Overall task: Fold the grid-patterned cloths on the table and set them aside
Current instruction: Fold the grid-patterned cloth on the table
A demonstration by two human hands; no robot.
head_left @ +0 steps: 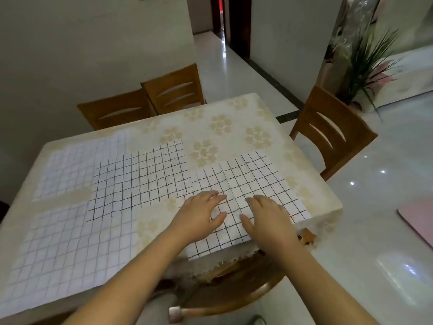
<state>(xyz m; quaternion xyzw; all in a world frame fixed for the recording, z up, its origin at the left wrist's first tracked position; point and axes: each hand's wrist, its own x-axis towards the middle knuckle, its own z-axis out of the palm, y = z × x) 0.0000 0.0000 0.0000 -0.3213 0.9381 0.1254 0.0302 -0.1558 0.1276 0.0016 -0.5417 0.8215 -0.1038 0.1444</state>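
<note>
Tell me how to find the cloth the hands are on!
Start at the table with the flowery cover and go to its near right corner. The cloth there has bold black grid lines, and the left hand and right hand lie flat on it. One other cloth has black lines too, but nobody touches it; the rest have faint grey lines.

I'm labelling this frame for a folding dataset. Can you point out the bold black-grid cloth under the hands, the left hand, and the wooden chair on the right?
bold black-grid cloth (253,177): head view, on its bare far half.
left hand (199,216): head view, back of the hand.
wooden chair (332,130): head view, on its slatted backrest.
</note>
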